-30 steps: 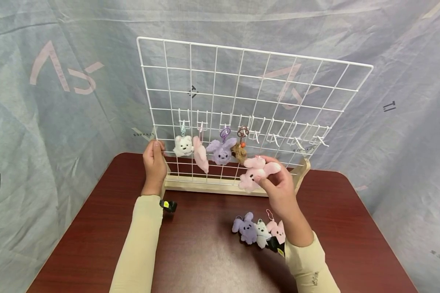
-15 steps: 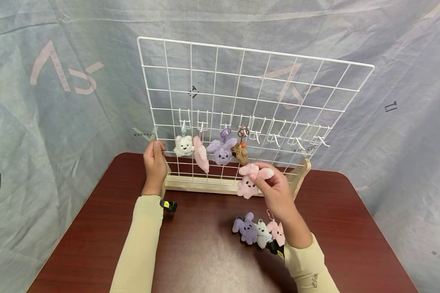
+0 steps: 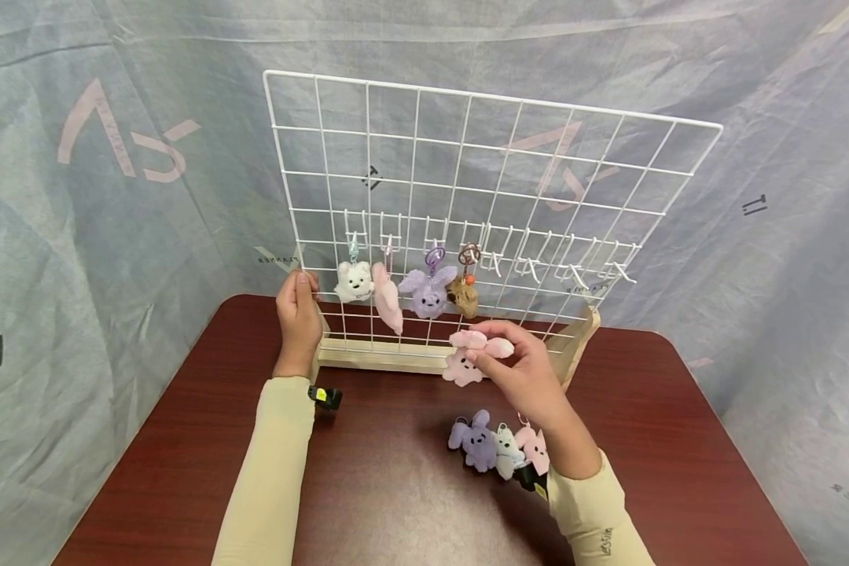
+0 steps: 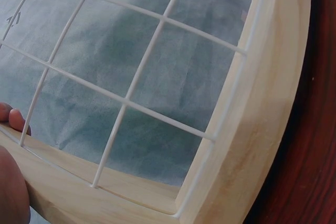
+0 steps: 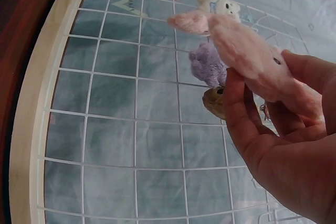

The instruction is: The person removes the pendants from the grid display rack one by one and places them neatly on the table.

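Observation:
My right hand pinches a pink plush keychain between thumb and fingers, in front of the lower part of a white wire grid rack. The right wrist view shows that pink plush side-on, its ring not visible. With my left hand I grip the rack's left wooden upright, thumb on one side and fingertips on the other. Hanging from hooks are a white bear plush, another pink plush, a lilac rabbit plush and a brown plush.
Several bare hooks line the rack's right half. On the reddish-brown table lie a purple plush, a white plush and a pink plush, partly behind my right wrist. Grey cloth hangs behind.
My right hand has moved down and left with the pink plush keychain, which has turned more upright. My left hand stays on the rack.

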`<action>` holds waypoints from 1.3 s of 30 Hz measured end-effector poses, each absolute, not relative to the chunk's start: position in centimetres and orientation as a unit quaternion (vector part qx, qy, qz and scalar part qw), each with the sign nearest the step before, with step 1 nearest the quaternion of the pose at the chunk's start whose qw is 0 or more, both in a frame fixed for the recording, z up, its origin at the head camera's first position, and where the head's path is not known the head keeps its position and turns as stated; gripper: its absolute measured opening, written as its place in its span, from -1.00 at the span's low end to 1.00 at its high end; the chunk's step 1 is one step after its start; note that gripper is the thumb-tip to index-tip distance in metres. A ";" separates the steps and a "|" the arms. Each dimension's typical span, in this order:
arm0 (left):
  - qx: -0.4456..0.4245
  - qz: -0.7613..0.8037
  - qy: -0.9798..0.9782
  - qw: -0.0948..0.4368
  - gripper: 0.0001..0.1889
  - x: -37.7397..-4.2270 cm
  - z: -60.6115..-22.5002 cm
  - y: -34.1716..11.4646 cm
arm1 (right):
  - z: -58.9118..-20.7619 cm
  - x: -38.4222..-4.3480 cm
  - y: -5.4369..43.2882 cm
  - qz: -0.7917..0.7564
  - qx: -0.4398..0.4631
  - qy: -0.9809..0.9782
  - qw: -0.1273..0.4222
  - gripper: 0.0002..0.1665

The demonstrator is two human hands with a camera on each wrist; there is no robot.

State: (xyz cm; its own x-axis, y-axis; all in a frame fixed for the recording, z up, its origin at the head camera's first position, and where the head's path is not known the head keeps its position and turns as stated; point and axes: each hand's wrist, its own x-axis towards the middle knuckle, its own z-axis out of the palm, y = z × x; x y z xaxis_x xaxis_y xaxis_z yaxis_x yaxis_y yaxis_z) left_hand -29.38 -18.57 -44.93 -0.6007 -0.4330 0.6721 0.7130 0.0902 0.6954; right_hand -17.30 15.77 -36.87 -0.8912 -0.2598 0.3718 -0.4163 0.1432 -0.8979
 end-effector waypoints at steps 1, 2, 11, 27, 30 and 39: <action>-0.115 -0.664 -0.600 0.431 -0.60 -29.4 -44.9 -18.6 | -36.9 -17.3 15.8 0.614 0.227 -0.754 0.060 -0.63; -0.113 -0.664 -0.600 0.431 -0.60 -29.4 -44.9 -18.6 | -37.0 -17.4 15.7 0.612 0.228 -0.755 0.056 -0.62; -0.113 -0.667 -0.598 0.430 -0.60 -29.2 -44.8 -18.5 | -37.4 -17.6 15.6 0.577 0.251 -0.777 0.024 -0.64; -0.118 -0.669 -0.596 0.428 -0.62 -28.2 -43.6 -18.0 | -38.9 -17.7 15.1 0.467 0.250 -0.838 -0.133 -0.71; -0.125 -0.672 -0.593 0.426 -0.62 -27.4 -42.8 -17.7 | -39.6 -18.0 14.9 0.473 0.236 -0.835 -0.155 -0.75; -0.117 -0.672 -0.594 0.425 -0.62 -29.0 -44.4 -18.3 | -41.3 -18.8 14.3 0.447 0.263 -0.842 -0.145 -0.83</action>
State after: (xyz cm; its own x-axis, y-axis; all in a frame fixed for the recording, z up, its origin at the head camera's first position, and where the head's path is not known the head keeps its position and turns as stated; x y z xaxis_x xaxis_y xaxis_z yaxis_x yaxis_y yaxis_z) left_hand -28.96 -18.28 -44.36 -0.6108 -0.4333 0.6627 0.7108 0.0688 0.7000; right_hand -18.84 14.31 -41.31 -0.8198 -0.5726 -0.0101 -0.3122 0.4618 -0.8302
